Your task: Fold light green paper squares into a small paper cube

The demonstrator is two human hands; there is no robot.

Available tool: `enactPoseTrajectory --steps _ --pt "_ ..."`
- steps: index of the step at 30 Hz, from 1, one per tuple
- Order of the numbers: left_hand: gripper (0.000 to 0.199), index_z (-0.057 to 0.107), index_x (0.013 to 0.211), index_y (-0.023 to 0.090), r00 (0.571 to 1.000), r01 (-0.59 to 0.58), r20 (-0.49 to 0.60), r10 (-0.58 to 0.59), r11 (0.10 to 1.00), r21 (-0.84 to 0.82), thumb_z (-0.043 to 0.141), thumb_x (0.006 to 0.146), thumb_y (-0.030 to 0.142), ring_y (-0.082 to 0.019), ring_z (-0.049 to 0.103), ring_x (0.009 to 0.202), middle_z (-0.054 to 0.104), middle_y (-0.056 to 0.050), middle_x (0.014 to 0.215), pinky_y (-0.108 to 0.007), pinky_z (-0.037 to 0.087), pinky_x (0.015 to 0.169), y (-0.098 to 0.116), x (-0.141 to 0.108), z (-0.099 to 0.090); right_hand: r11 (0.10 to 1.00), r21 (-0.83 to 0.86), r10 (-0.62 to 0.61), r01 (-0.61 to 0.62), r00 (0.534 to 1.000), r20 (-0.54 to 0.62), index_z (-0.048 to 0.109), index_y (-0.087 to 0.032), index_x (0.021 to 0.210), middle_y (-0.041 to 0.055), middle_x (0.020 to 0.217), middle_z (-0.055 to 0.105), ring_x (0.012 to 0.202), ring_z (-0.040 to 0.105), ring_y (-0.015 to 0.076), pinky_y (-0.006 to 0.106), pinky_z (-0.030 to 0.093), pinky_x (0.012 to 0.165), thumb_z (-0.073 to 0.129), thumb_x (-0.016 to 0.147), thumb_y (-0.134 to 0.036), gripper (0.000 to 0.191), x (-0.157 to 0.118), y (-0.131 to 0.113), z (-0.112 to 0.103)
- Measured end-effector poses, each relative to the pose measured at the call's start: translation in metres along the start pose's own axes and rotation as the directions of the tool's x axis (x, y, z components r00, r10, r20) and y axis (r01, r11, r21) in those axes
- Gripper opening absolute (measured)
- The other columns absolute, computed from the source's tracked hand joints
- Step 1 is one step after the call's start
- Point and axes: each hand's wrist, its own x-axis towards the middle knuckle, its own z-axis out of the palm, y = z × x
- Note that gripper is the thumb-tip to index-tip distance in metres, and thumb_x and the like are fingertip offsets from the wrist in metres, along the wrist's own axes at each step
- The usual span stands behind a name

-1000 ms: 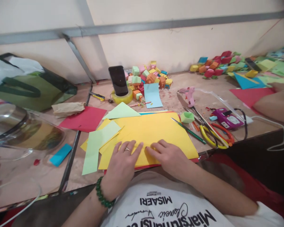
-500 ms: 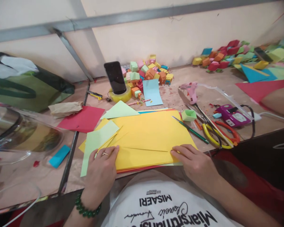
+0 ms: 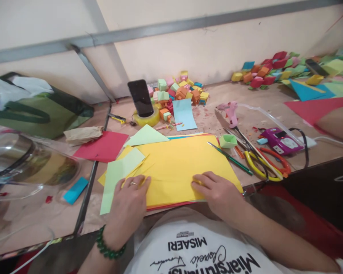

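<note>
A stack of yellow paper sheets [image 3: 183, 161] lies on the table in front of me, with a folded strip along its near edge. My left hand [image 3: 128, 203] presses flat on the left end of that fold, a ring on one finger and a green bead bracelet at the wrist. My right hand [image 3: 217, 192] presses on the fold further right, fingers spread on the paper. Light green paper pieces [image 3: 116, 175] overlap the stack's left side.
Green pencil [image 3: 230, 158], small green paper box [image 3: 227, 140], yellow and orange scissors [image 3: 263, 165], pink glue gun [image 3: 231, 112] and purple device [image 3: 278, 139] lie to the right. A phone [image 3: 140, 97] stands on a tape roll by a pile of paper cubes [image 3: 178, 91]. Another person's arm [image 3: 335, 121] rests far right.
My hands first slid apart along the fold, from the middle to its ends. My right hand has since moved back left toward the middle; the left hand stays near the left end.
</note>
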Motion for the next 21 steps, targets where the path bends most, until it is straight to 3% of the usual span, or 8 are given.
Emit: enactPoseTrajectory --steps 3,5,8,11,17,21 --pt "0.031 0.068 0.087 0.018 0.994 0.111 -0.021 -0.11 0.993 0.044 0.041 0.082 0.006 -0.024 0.062 0.078 0.07 -0.01 0.088 -0.04 0.044 0.074 -0.026 -0.008 0.007 0.999 0.015 0.032 -0.032 0.998 -0.049 0.067 -0.02 0.1 0.0088 0.106 0.068 0.094 0.057 0.0198 0.031 0.053 0.072 0.043 0.078 0.002 0.039 -0.01 0.007 -0.018" --pt "0.026 0.067 0.092 0.018 0.983 0.178 -0.053 -0.177 0.984 0.011 0.043 0.084 0.011 -0.025 0.062 0.081 0.069 -0.011 0.093 -0.04 0.045 0.075 -0.032 -0.005 0.017 0.999 0.018 0.046 -0.045 0.994 -0.096 0.068 -0.02 0.096 0.0092 0.103 0.069 0.092 0.057 0.0197 0.03 0.054 0.069 0.04 0.079 0.0 0.038 -0.009 0.004 -0.024" --pt "0.033 0.058 0.118 0.016 0.981 0.169 -0.084 -0.175 0.983 -0.075 0.048 0.088 0.024 -0.026 0.06 0.092 0.065 -0.012 0.103 -0.038 0.046 0.081 -0.022 0.01 0.031 0.997 -0.002 0.075 -0.077 0.983 -0.168 0.068 -0.019 0.088 0.0092 0.095 0.069 0.086 0.057 0.0195 0.028 0.053 0.065 0.04 0.082 -0.002 0.033 -0.002 -0.003 -0.023" --pt "0.043 0.053 0.121 0.012 0.993 0.117 0.021 -0.115 0.988 -0.106 0.054 0.086 0.036 -0.026 0.059 0.091 0.063 -0.013 0.101 -0.038 0.048 0.08 -0.006 0.025 0.034 0.997 -0.016 0.075 -0.08 0.98 -0.183 0.066 -0.018 0.083 0.0074 0.09 0.069 0.081 0.057 0.0183 0.027 0.05 0.062 0.042 0.082 -0.002 0.029 0.002 -0.005 -0.018" --pt "0.04 0.051 0.122 0.013 0.976 0.215 0.078 -0.202 0.945 -0.244 0.056 0.085 0.027 -0.023 0.062 0.083 0.064 -0.007 0.089 -0.034 0.051 0.073 -0.001 0.021 0.027 0.995 -0.038 0.089 -0.095 0.987 -0.134 0.064 -0.018 0.091 0.006 0.088 0.068 0.08 0.056 0.0184 0.027 0.049 0.064 0.047 0.084 -0.005 0.023 0.007 0.0 -0.02" --pt "0.037 0.052 0.122 0.016 0.98 0.197 0.093 -0.176 0.925 -0.324 0.052 0.086 0.022 -0.019 0.063 0.075 0.063 -0.003 0.081 -0.031 0.051 0.069 0.0 0.014 0.03 0.993 -0.078 0.074 -0.088 0.984 -0.164 0.063 -0.018 0.092 0.0066 0.087 0.068 0.079 0.057 0.0195 0.03 0.05 0.065 0.048 0.087 -0.01 0.017 0.021 -0.002 -0.025"
